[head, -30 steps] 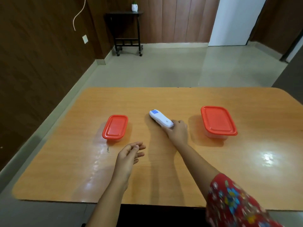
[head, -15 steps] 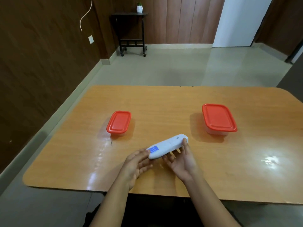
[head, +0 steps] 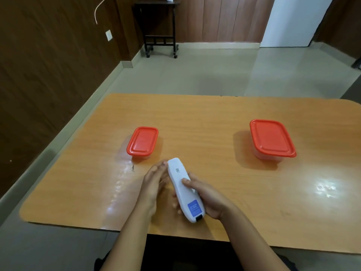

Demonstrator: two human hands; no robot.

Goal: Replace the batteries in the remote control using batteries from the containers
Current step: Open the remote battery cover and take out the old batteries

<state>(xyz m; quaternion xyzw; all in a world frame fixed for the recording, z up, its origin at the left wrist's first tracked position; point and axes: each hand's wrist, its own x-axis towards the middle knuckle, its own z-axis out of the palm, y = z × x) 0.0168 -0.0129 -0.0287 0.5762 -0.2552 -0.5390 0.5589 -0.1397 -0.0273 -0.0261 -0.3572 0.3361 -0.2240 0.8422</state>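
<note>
A white remote control [head: 181, 184] with a blue label near its close end is held back side up above the table's front edge. My right hand [head: 209, 200] grips it from the right, thumb on its back. My left hand [head: 156, 182] supports it from the left, fingers underneath. A small container with a red lid [head: 142, 142] stands shut at the left. A larger container with a red lid [head: 271, 138] stands shut at the right.
The orange wooden table [head: 205, 118] has rounded corners, with tiled floor beyond it. A dark side table on wheels [head: 160, 26] stands by the far wall. A brown panelled wall runs along the left.
The remote was lifted from the table's middle, brought toward me and turned over lengthwise. The blue label now lies at the close end. Both hands have closed around it.
</note>
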